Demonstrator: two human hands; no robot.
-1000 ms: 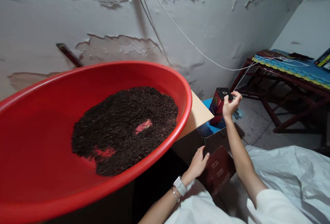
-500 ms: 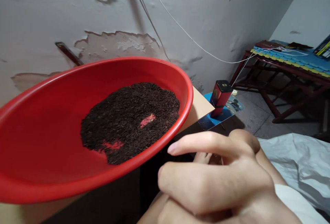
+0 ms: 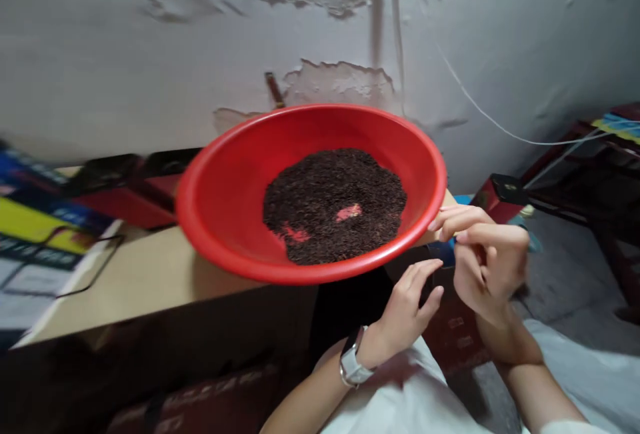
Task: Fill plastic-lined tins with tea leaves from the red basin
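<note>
Red basin (image 3: 225, 221) — hands (image 3: 453, 274) beside, no writing

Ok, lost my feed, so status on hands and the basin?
Left hand open, empty, below basin rim. Right hand at red basin edge, fingers curled, grip unclear. Dark loose leaves heaped inside. Red tin stands behind.

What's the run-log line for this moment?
left hand: open, empty | right hand: pinching small blue object, unclear | red basin: dark grains, on table edge | red tin: behind hands
</note>
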